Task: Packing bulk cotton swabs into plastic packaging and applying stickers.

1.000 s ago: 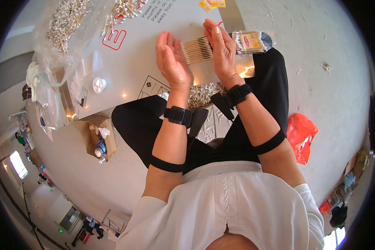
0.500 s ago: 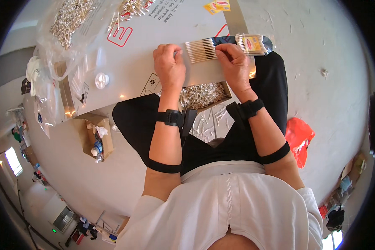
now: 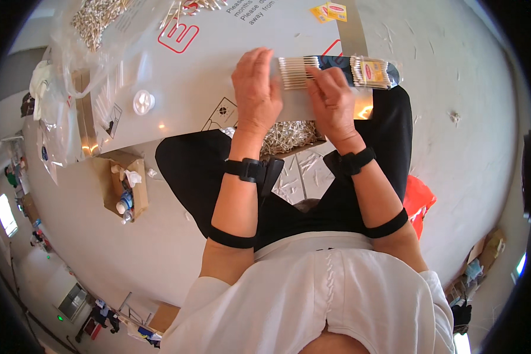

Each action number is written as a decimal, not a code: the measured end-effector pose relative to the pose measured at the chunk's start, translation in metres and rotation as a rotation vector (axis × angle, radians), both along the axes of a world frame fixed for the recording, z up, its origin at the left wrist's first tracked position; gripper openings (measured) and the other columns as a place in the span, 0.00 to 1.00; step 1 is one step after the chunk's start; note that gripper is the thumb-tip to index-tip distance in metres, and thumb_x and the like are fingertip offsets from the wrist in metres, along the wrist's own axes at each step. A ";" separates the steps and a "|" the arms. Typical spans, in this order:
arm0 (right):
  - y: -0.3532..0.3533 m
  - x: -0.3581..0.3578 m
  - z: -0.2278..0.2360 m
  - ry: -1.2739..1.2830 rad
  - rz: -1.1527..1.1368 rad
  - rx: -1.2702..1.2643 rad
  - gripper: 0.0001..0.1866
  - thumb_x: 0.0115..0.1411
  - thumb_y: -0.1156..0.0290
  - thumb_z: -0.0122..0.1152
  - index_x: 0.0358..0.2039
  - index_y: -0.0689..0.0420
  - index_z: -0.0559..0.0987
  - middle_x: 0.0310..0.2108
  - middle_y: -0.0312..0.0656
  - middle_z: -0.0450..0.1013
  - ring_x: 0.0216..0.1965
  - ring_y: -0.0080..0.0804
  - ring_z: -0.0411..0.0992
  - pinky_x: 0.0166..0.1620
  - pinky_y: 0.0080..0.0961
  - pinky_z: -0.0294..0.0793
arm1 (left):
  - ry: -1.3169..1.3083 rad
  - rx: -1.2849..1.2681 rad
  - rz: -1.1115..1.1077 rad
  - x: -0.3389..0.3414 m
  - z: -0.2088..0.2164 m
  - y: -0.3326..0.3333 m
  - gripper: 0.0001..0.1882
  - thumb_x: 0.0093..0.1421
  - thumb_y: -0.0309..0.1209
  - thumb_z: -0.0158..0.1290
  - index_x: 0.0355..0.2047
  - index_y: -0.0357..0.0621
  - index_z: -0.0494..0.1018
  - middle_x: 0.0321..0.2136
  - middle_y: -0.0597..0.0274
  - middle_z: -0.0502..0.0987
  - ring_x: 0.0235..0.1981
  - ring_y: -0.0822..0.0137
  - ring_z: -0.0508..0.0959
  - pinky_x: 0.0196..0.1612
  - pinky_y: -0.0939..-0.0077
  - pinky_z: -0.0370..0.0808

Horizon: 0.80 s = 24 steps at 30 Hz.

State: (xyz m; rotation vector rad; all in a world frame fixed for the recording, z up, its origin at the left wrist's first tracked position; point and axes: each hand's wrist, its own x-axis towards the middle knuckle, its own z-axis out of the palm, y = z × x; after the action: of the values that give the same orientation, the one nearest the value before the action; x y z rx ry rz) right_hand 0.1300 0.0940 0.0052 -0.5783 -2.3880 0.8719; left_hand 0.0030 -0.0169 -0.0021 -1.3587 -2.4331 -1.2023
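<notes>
A row of cotton swabs (image 3: 294,73) lies side by side on a dark strip (image 3: 334,62) on the box-like tabletop. To its left is my left hand (image 3: 257,88), fingers stretched out and held near together, with nothing visible in it. My right hand (image 3: 331,100) is closed in a pinch at the row's right ends; its fingertips hide whatever is between them. Further right on the strip sits a bundle of cotton swabs in clear wrap with a yellow label (image 3: 372,72). Below the table edge, between my hands, a carton of loose cotton swabs (image 3: 290,135) is partly covered.
A clear bag of swabs (image 3: 94,26) and a loose swab pile (image 3: 189,7) lie at the far left. A small white round tub (image 3: 143,102) stands left. Yellow cards (image 3: 329,12) lie far right. On the floor are an open carton (image 3: 121,183) and a red bag (image 3: 418,200).
My left hand has uncurled, its fingers now straightened away from me. My right hand has shifted slightly lower beside the row. The whole view has moved a little.
</notes>
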 end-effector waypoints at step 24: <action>0.023 0.015 -0.004 -0.014 -0.129 -0.138 0.01 0.54 0.77 0.61 0.28 0.56 0.79 0.26 0.42 0.71 0.27 0.43 0.73 0.30 0.35 0.72 | 0.107 -0.425 -0.111 0.035 -0.004 0.013 0.44 0.58 0.53 0.54 0.68 0.44 0.51 0.69 0.54 0.53 0.71 0.56 0.50 0.69 0.46 0.43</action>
State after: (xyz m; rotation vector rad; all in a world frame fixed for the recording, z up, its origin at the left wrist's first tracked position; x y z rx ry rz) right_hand 0.1450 0.1166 0.0015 -0.7854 -2.2865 0.9836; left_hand 0.0383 -0.0042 -0.0061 -1.6301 -2.6640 -0.6245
